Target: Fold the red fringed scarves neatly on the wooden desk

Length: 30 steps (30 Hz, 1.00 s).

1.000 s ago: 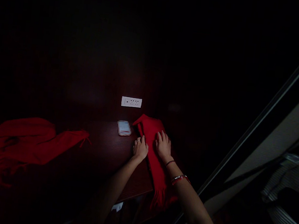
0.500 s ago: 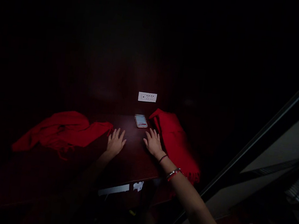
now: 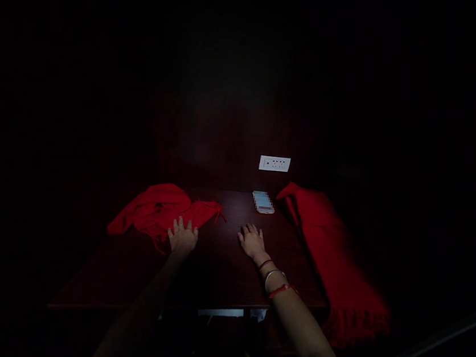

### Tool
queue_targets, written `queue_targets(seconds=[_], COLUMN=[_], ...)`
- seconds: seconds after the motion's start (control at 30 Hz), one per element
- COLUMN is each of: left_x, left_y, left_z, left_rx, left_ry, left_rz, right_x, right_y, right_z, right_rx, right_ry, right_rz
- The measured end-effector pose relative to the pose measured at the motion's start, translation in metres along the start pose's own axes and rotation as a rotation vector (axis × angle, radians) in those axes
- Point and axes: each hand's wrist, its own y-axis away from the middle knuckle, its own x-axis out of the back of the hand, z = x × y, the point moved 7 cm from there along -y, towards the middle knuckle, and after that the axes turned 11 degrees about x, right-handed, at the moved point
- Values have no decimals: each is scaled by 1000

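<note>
- Left hand and right hand have shifted left.
- Long red scarf, right: axis runs far-left to near-right, fringe near.
- Crumpled red scarf, left: fringed tip points right.
- Hands spread: left by its near edge, right between scarves.

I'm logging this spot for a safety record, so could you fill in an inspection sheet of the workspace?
Surface: dark table, dimly lit.
Job's things: crumpled red scarf on the left; longer red scarf on the right, fringe toward the viewer.
Clutter: phone, screen pixelated.
Hands: left hand open at the left scarf, contact unclear; right hand open, nearer the phone.
Cables: nothing seen.
Surroundings: wall socket; much is too dark.
</note>
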Motion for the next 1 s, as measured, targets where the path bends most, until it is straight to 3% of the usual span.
queue_targets(seconds=[0.1,0.2,0.37,0.5,0.63,0.73,0.83,0.93,1.0], left_x=[5,25,58,57,49,49,55,62,63], left_y=[-1,-7,-17,-22,-26,-27,-28,-27,-26], left_z=[1,-9,-53,-78,-85,-85,-80,-67,-57], left_rx=[-3,62,344,491,544,544,493,374,300], left_ry=[56,179,336,357,359,370,371,338,304], left_rz=[48,188,437,455,444,468,474,463,449], right_x=[1,4,2,-15,-28,-21,11,74,134], right_y=[-4,-21,-77,-107,-119,-123,-130,-135,-128], right_z=[-2,-17,-81,-145,-176,-170,-140,-86,-36], right_rx=[-4,65,350,599,617,567,504,403,298], right_ry=[8,-3,-68,-107,-115,-127,-155,-176,-228], right_rz=[2,-12,-61,-129,-68,23,105,246,437])
